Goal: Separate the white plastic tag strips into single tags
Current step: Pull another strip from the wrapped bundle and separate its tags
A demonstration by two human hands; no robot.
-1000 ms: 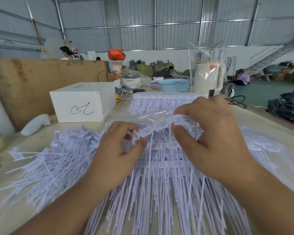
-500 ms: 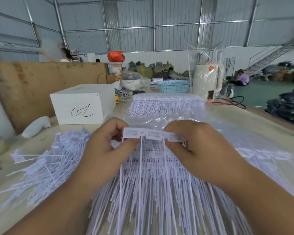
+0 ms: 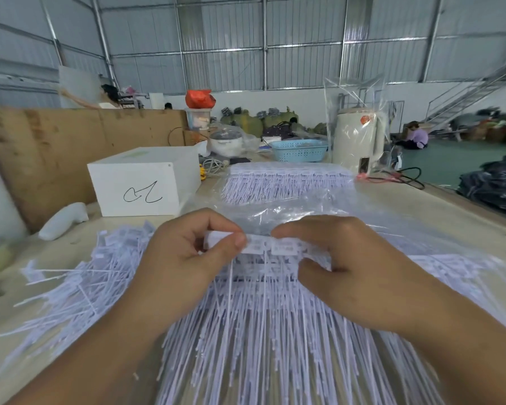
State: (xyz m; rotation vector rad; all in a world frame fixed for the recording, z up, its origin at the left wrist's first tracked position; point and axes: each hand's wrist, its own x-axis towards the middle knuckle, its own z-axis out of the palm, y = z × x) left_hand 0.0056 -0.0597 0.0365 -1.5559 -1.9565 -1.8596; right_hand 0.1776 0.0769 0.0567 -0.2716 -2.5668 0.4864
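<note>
Both hands are up over the middle of the table [image 3: 421, 200], working one short tag strip [image 3: 270, 246]. The left hand [image 3: 184, 258] pinches the strip's left end, thumb in front and index finger curled over the top. The right hand [image 3: 351, 267] grips the right end, fingers curled over the top edge and thumb tucked beneath. Between the two grips, two or three tag heads show side by side, their thin tails hanging down. Whether the leftmost tag is already free of its neighbour is hard to say; the thumb covers the joint.

Under the hands lies a thick bed of tag strips [image 3: 275, 331], tails fanned toward the camera. To the left sprawls a loose pile of single tags [image 3: 79, 276]. Beyond the hands sits a clear plastic bag [image 3: 275, 209], and behind it another neat row of strips [image 3: 287, 179]. A white box [image 3: 146, 182] with a black scribble stands to the left.
</note>
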